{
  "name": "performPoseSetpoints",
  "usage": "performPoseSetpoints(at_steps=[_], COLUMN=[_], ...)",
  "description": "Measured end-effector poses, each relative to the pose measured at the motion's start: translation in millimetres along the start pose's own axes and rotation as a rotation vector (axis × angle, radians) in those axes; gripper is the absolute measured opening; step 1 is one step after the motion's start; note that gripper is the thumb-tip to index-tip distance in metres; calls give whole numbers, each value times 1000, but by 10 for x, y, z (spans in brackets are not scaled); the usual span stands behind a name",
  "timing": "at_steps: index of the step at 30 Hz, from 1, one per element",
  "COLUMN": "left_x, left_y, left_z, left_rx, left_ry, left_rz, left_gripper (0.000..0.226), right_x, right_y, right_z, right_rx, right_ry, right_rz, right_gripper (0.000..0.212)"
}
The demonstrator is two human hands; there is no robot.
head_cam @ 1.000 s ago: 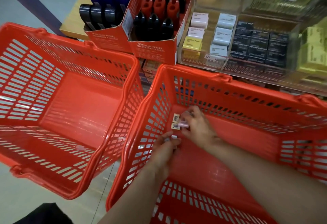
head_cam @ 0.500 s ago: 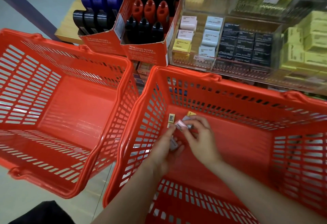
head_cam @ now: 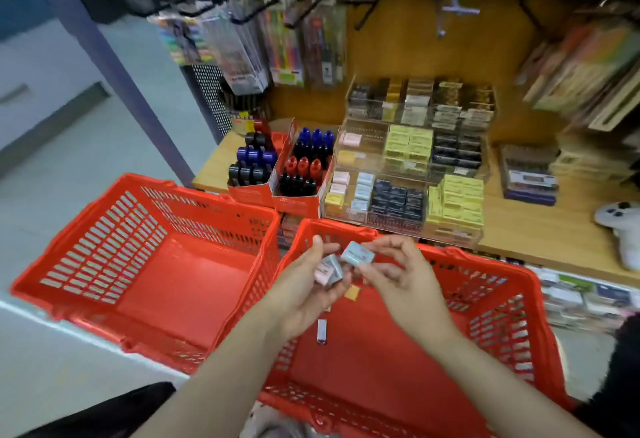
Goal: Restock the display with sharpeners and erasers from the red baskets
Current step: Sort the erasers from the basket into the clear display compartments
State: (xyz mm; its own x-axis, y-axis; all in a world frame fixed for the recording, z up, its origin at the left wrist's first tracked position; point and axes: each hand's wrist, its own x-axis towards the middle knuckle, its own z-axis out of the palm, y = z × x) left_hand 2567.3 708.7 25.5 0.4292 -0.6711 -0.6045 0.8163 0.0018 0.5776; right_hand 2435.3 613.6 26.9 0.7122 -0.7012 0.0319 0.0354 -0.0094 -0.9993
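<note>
Above the right red basket [head_cam: 498,302], my left hand [head_cam: 304,295] holds a small stack of pastel erasers [head_cam: 329,269] in its curled fingers. My right hand [head_cam: 398,275] pinches a pale blue eraser [head_cam: 357,254] right beside that stack. A yellow eraser [head_cam: 352,293] and a small grey one [head_cam: 322,331] lie on the basket floor. The left red basket [head_cam: 104,257] shows nothing inside. On the wooden shelf stand a clear tiered eraser display [head_cam: 408,174] and two red cartons of sharpeners [head_cam: 277,167].
Packs of pens hang on hooks [head_cam: 263,42] above the shelf. Stacked boxes [head_cam: 530,178] and a white plush toy [head_cam: 620,226] sit at the shelf's right. More stock fills a lower shelf [head_cam: 585,295]. Grey floor [head_cam: 69,146] lies to the left.
Both hands have risen from the floor of the right basket with erasers in them. The view has tilted up, bringing the shelf and hanging packs into sight.
</note>
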Motion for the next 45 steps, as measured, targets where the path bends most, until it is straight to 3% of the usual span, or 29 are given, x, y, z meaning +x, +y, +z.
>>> performPoseSetpoints(at_steps=[4, 6, 11, 16, 22, 31, 34, 38, 41, 45], left_x=[-190, -228, -99, 115, 394, 648, 686, 732, 835, 1021], left_y=[-5, -91, -193, -17, 313, 807, 805, 803, 859, 1087], left_z=[72, 71, -87, 90, 512, 908, 1004, 1020, 978, 854], left_rx=[5, -27, -54, 62, 237, 354, 274, 124, 133, 385], left_ry=[-86, -126, -56, 2, -68, -239, -236, -243, -178, 65], left_rz=[-6, 2, 19, 34, 151, 83, 83, 78, 124, 308], left_gripper=[53, 49, 17, 21, 25, 19, 12, 19, 17, 17], right_x=[-48, -66, 33, 224, 777, 1354, 1380, 1430, 1605, 2039], right_y=[-92, -27, 172, 121, -79, -655, -727, -702, -692, -774], right_z=[62, 126, 108, 49, -34, -375, -420, -349, -290, -343], right_rx=[-111, -166, -198, -187, -246, -216, -283, -284, -208, -398], right_ry=[10, 20, -82, -78, -18, -28, 7, 22, 62, 118], right_rz=[-30, -43, 3, 32, 36, 63, -5, 3, 129, 208], right_gripper=[32, 33, 35, 41, 31, 32, 33, 31, 23, 18])
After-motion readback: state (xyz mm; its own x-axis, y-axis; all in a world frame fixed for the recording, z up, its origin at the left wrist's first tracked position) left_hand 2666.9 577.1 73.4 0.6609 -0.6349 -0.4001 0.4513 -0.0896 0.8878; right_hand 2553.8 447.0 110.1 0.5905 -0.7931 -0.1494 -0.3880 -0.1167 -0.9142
